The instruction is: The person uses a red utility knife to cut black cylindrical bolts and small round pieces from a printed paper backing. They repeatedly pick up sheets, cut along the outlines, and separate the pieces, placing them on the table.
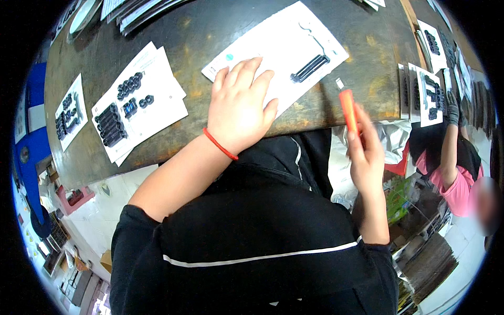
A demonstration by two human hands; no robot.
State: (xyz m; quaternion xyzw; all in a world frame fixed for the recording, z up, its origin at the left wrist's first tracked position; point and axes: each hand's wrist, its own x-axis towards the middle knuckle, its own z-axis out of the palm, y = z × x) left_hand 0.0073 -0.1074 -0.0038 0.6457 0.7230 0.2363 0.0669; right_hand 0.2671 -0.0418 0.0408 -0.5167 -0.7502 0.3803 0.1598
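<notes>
My left hand [239,102] lies with fingers spread on a large white card [286,39] on the worktable. Near the card's right end are two dark rod-shaped pieces [310,69], side by side. A thin curved dark line or cord [313,34] runs down toward them. In my right hand [366,152] is an orange-handled cutter [347,111], its short metal tip pointing up and away from me. The cutter is in the air by the table's front edge, to the right of the card and apart from it.
Left on the dark, worn table [194,31] lie overlapping white cards [157,121] bearing black sockets, and a smaller card [79,126]. Stacked sheets [142,13] lie at the back. At right, a gloved co-worker in pink [452,191] handles upright cards [431,100] at the table edge.
</notes>
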